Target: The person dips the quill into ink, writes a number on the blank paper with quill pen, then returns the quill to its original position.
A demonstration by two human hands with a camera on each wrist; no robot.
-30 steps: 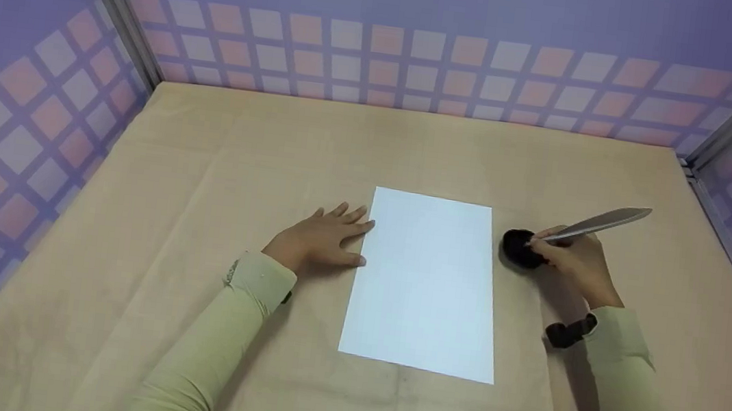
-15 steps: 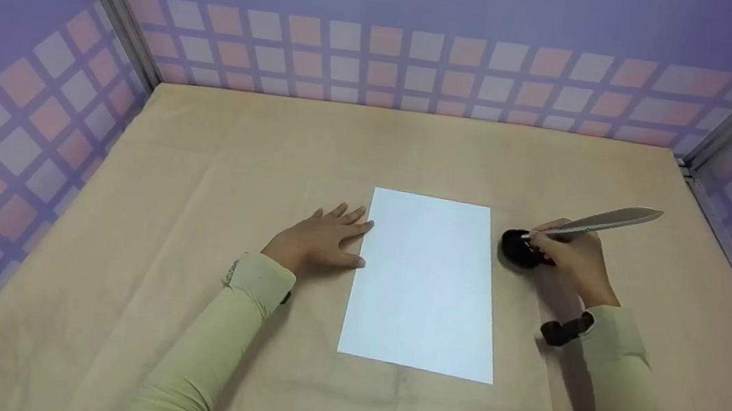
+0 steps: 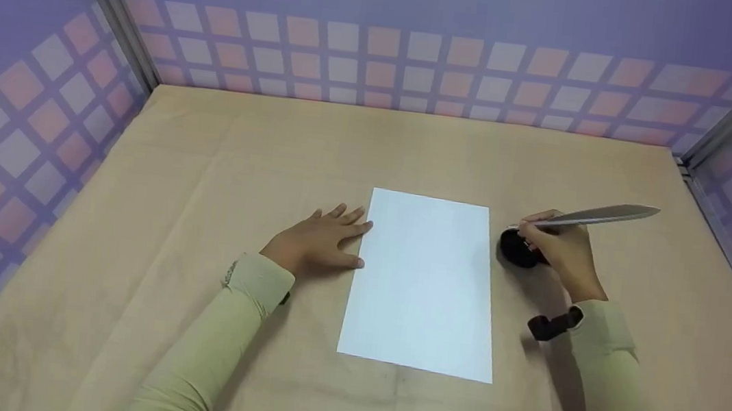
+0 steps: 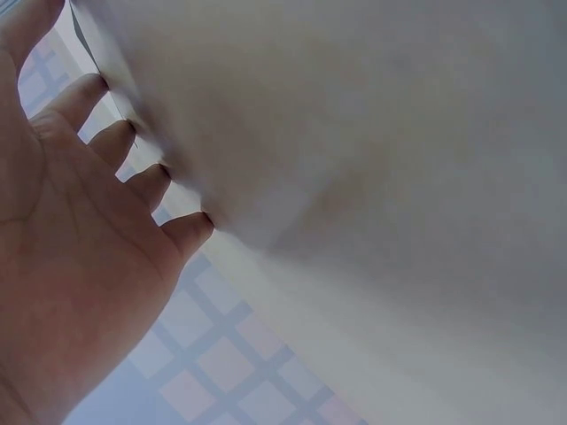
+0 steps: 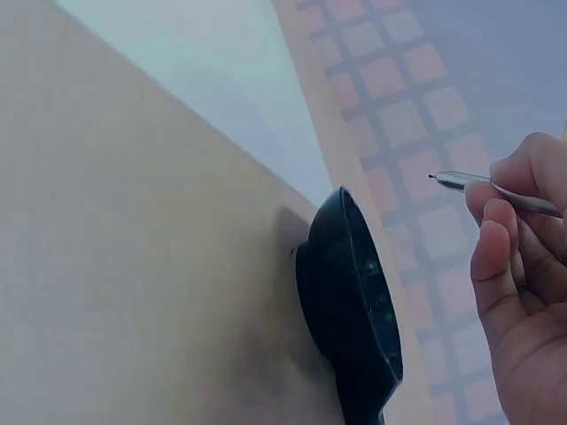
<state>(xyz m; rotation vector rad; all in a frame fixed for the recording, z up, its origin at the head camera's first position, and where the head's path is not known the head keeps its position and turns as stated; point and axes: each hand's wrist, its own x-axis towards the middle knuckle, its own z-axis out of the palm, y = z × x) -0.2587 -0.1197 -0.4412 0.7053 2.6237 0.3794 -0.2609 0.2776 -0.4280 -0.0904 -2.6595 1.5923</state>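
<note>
A blank white sheet of paper (image 3: 422,288) lies at the middle of the table. My left hand (image 3: 314,241) rests flat beside it, fingers spread, with thumb and fingertips at the paper's left edge. Between thumb and fingers, my right hand (image 3: 570,256) pinches a silver quill-shaped pen (image 3: 606,214), its feather end pointing right. In the right wrist view the pen's pointed metal tip (image 5: 450,181) is raised above a shallow black dish (image 5: 341,283) with a narrow handle-like end. That dish stands close to the paper's right edge, partly covered by the right hand in the head view.
A beige cloth (image 3: 263,139) with faint creases covers the table. Purple walls with pink and white squares (image 3: 381,69) enclose the back and sides, with metal posts (image 3: 112,11) at the corners. A black wrist strap (image 3: 554,325) sits on the right sleeve.
My right hand has lifted the pen tip from the black dish and shifted slightly up and left, toward the paper. The left hand stays at the paper's edge.
</note>
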